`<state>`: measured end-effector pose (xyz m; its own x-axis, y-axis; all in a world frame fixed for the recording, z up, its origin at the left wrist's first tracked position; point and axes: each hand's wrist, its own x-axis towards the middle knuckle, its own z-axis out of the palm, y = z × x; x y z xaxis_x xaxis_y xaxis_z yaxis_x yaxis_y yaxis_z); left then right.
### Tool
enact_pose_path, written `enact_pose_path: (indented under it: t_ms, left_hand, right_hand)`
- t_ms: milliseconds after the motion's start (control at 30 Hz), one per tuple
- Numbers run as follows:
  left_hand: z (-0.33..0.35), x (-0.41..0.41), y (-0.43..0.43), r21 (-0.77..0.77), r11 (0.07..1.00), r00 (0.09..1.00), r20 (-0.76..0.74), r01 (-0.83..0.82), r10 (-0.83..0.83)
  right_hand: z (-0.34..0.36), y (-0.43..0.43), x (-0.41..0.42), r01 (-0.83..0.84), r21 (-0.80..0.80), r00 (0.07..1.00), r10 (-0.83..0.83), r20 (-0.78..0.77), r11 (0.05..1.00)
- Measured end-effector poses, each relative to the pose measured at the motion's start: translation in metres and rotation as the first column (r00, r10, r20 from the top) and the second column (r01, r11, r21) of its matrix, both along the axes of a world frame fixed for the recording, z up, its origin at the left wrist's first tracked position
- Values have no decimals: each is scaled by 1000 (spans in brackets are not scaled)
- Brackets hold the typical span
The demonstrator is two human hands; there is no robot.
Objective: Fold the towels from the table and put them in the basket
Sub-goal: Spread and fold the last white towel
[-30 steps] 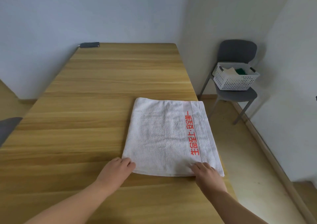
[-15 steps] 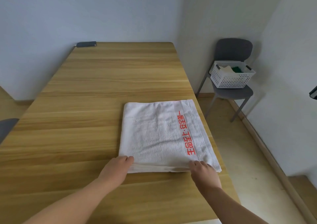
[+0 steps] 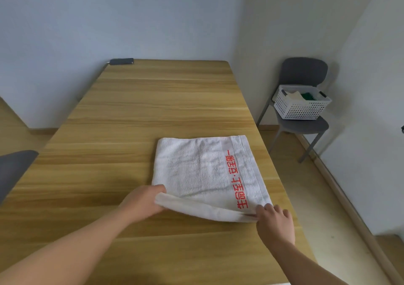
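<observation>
A white towel with red lettering along its right side lies folded on the wooden table, near the right edge. My left hand grips its near left corner and my right hand grips its near right corner. The near edge is lifted off the table and curls upward between the two hands. A white perforated basket stands on a grey chair to the right of the table, with light and green cloth inside it.
A dark phone lies at the table's far left corner. Part of another grey chair shows at the left edge. Walls close in behind the table and behind the basket's chair.
Both hands went from resting at the towel's near edge to gripping its corners, and the near edge has lifted off the table. The view shifted slightly.
</observation>
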<state>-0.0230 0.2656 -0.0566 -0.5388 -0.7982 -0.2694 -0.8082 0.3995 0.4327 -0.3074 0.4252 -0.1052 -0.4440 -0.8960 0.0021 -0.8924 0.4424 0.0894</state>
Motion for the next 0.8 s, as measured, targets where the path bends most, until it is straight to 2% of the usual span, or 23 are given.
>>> enact_pose_path:
  t_ms: [67, 100, 200, 267, 333, 400, 533, 667, 800]
  left_hand:
    - [4, 5, -12, 76, 975, 952, -214, -208, 220]
    - [8, 6, -18, 148, 954, 909, -294, -262, 295]
    - [22, 6, -30, 390, 866, 794, -394, -312, 463]
    - [24, 9, -40, 434, 834, 730, -436, -342, 526]
    - [26, 7, -47, 393, 835, 702, -462, -385, 542]
    - [26, 0, -55, 299, 842, 716, -443, -450, 540]
    - [25, -18, -73, 159, 821, 747, -347, -549, 567]
    - [22, -29, -101, 166, 805, 735, -337, -569, 589]
    - [9, -39, -132, 204, 785, 719, -317, -585, 619]
  right_hand:
    - [12, -10, 5, 82, 1, 996, -82, 29, 997]
    - [19, -15, 6, 94, -39, 995, -93, 31, 995]
    - [38, -30, 5, 154, -112, 988, -153, 16, 982]
    - [48, -42, 5, 201, -156, 980, -198, 37, 967]
    - [56, -53, 2, 232, -211, 973, -222, 67, 950]
    - [63, -67, -3, 262, -237, 963, -238, 126, 936]
    - [76, -97, -19, 324, -318, 913, -207, 351, 891]
    - [75, -136, -34, 262, -386, 886, -63, 459, 884]
    - [67, -177, -50, 281, -368, 851, -54, 522, 886]
